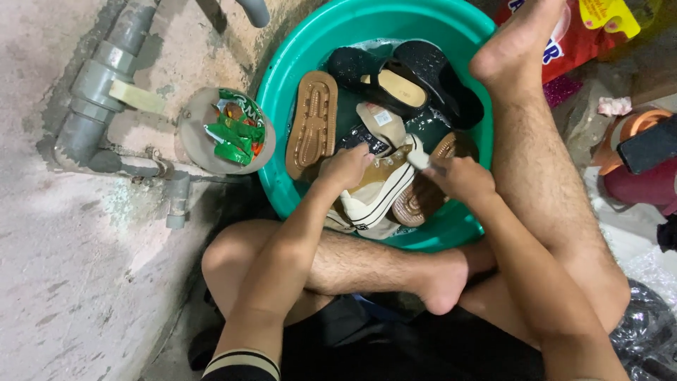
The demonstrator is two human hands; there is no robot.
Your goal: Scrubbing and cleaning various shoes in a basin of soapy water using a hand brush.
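Observation:
A green plastic basin (296,56) holds water and several shoes. My left hand (345,166) grips a brown and white canvas sneaker (381,192) at the basin's near side. My right hand (462,178) holds a small white brush (417,159) against the sneaker's upper. Further back in the basin lie a tan sandal (312,123) sole-up and black slip-on shoes (409,74). A brown sole (415,204) shows beside the sneaker, under my right hand.
My bare legs (536,162) bend around the basin. A small bowl with green sachets (227,130) sits left of the basin. Grey pipes (99,85) run along the concrete wall at left. A red detergent bag (585,35) and orange and dark containers (638,152) stand at right.

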